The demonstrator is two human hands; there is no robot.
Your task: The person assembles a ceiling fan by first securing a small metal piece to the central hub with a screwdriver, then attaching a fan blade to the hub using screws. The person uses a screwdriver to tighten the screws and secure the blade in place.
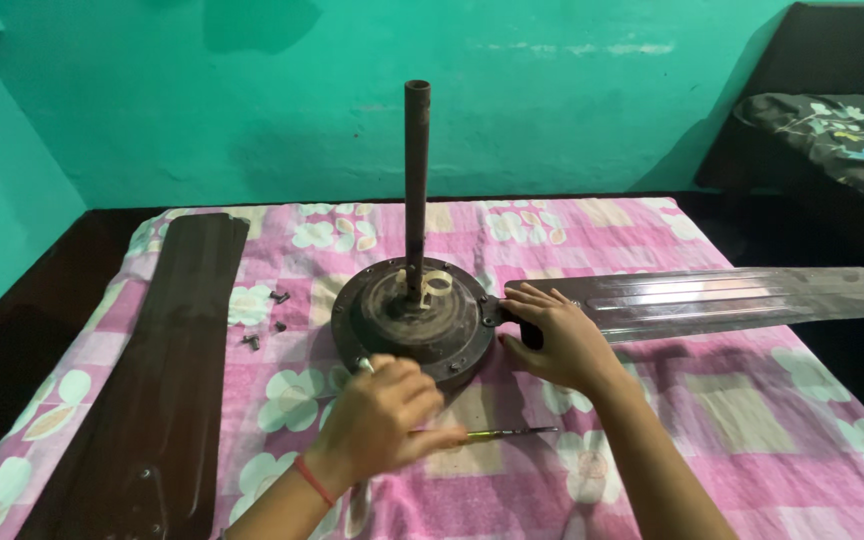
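On the pink floral bedsheet (652,420) stands a dark round fan motor (414,318), its rusty rod (417,180) upright; the right hand (552,335) lies open where the attached silvery blade (732,298) joins it; the left hand (384,415), blurred, curls closed at the motor's near rim, beside a screwdriver (497,433); a detached brown blade (167,370) and loose screws (267,320) lie left.

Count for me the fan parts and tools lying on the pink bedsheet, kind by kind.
Fan blades: 2, one detached dark brown and one silvery at the motor
Motor hub with rod: 1
Loose screws: 3
Screwdriver: 1
Total: 7
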